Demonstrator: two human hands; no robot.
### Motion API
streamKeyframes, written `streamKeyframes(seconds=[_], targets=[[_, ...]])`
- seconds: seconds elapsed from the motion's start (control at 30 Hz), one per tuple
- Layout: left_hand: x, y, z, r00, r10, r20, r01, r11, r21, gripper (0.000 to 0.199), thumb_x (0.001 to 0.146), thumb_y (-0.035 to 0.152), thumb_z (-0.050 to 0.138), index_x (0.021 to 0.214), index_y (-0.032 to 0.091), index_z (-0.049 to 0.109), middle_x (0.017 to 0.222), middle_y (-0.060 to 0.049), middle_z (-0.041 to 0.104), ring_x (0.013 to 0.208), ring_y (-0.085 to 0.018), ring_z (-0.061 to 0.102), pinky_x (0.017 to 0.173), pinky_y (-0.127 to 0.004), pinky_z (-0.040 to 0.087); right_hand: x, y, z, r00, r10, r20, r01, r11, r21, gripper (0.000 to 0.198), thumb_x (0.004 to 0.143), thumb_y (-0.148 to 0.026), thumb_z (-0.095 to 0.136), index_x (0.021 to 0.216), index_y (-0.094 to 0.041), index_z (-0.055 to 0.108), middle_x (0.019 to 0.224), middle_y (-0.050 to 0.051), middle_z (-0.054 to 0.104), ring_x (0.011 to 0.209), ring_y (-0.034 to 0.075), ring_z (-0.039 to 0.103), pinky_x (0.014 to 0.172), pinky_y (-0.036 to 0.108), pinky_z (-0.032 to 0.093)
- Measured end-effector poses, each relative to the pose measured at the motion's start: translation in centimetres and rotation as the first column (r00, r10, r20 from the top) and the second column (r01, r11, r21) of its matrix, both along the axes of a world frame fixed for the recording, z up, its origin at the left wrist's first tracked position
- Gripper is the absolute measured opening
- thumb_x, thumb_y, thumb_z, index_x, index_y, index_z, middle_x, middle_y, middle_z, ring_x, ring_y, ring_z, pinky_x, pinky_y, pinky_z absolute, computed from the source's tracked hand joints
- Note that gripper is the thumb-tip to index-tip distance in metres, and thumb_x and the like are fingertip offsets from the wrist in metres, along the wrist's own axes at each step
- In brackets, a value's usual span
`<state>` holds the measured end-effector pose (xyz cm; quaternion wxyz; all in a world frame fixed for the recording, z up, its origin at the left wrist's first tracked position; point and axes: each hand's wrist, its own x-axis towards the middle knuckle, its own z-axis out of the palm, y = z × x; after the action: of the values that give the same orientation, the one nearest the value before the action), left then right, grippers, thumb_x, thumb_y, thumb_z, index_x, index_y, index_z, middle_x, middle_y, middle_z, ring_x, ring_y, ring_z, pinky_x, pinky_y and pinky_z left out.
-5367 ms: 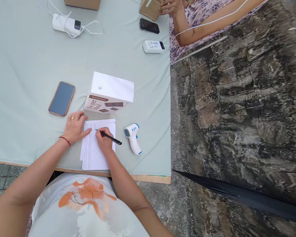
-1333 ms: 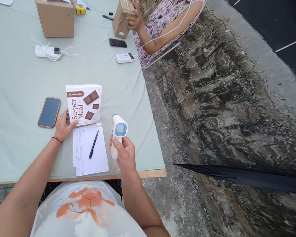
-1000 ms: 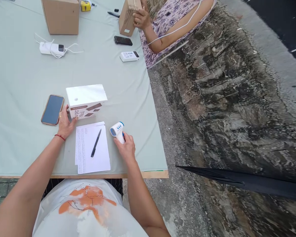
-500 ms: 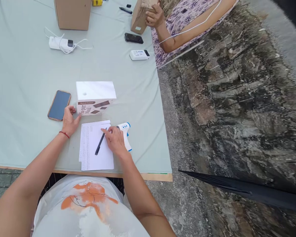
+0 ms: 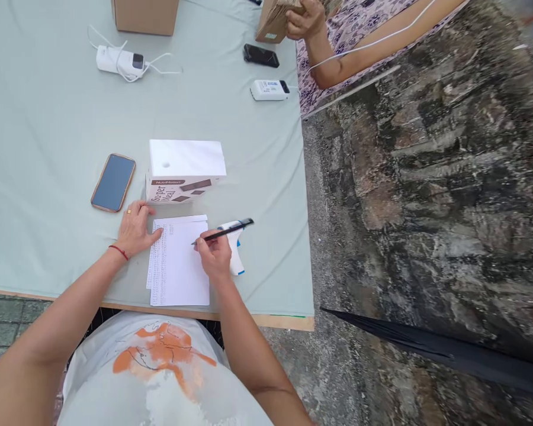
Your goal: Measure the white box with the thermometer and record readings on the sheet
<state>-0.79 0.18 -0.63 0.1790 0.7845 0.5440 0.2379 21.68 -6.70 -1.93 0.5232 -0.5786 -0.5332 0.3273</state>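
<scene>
Between the fingers of my right hand [image 5: 215, 258] is a black pen [image 5: 226, 231], its tip pointing left over the paper sheets [image 5: 182, 266]. Small rows of writing run down the left part of the sheets. My left hand [image 5: 135, 231] rests on the table with its fingers apart, the thumb touching the upper left of the sheets. Just beyond the papers stands a white box [image 5: 186, 158] with "Super Meal" printed on its front. A white and blue handheld thermometer [image 5: 236, 254] lies beside my right hand, partly hidden by the hand and pen.
A phone [image 5: 113, 183] lies left of the box. Farther back are a white device with a cable [image 5: 121, 61], a cardboard box [image 5: 145, 16], a black phone-like object [image 5: 261, 55] and another white device [image 5: 269, 90]. Another person's hand [image 5: 305, 19] holds a carton [image 5: 276, 22] at the table's right edge [image 5: 308, 236].
My right hand has picked the pen up off the paper. My left hand has moved from beside the box to the sheets' left edge. The view has shifted slightly.
</scene>
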Motion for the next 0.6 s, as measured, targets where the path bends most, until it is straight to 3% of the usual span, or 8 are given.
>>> streamKeyframes(seconds=[0.07,0.13,0.33,0.6], targets=[[0.1,-0.1,0.0,1.000,-0.010,-0.030,0.010,1.000,-0.001,0.042,0.072,0.040,0.071,0.105,0.020,0.054,0.117,-0.014,0.057,0.113,-0.034,0.055,0.101,-0.052,0.045,-2.1,-0.1,-0.3,0.976,-0.059,-0.208,0.045,0.996,-0.071,0.019,0.088,-0.039,0.061,0.084,-0.024,0.049,0.072,-0.004,0.057,0.057,0.013,0.059,0.059,0.030,0.050],[0.2,-0.2,0.0,0.998,-0.028,-0.052,0.028,1.000,-0.004,0.048,0.071,0.042,0.073,0.109,0.019,0.055,0.119,-0.015,0.057,0.115,-0.035,0.055,0.103,-0.053,0.043,-3.7,0.0,-0.5,0.960,-0.083,-0.268,0.053,0.992,-0.117,0.019,0.085,-0.040,0.062,0.082,-0.023,0.053,0.067,-0.004,0.058,0.057,0.013,0.059,0.059,0.030,0.050],[0.4,-0.4,0.0,0.995,-0.037,-0.097,0.037,0.999,0.000,0.055,0.069,0.045,0.076,0.113,0.017,0.059,0.122,-0.016,0.058,0.118,-0.036,0.055,0.107,-0.054,0.038,-4.8,0.6,-0.8,0.981,-0.121,-0.151,0.095,0.981,-0.167,0.014,0.073,-0.035,0.061,0.078,-0.022,0.061,0.069,-0.002,0.061,0.061,0.013,0.054,0.059,0.029,0.047],[0.6,-0.5,0.1,0.996,-0.032,-0.087,0.031,0.999,-0.015,0.055,0.068,0.044,0.076,0.114,0.017,0.060,0.124,-0.017,0.057,0.117,-0.036,0.055,0.107,-0.054,0.037,-4.8,0.1,-1.1,0.994,-0.089,-0.057,0.078,0.982,-0.169,0.012,0.073,-0.034,0.057,0.070,-0.023,0.057,0.061,-0.004,0.054,0.058,0.013,0.049,0.057,0.029,0.044]])
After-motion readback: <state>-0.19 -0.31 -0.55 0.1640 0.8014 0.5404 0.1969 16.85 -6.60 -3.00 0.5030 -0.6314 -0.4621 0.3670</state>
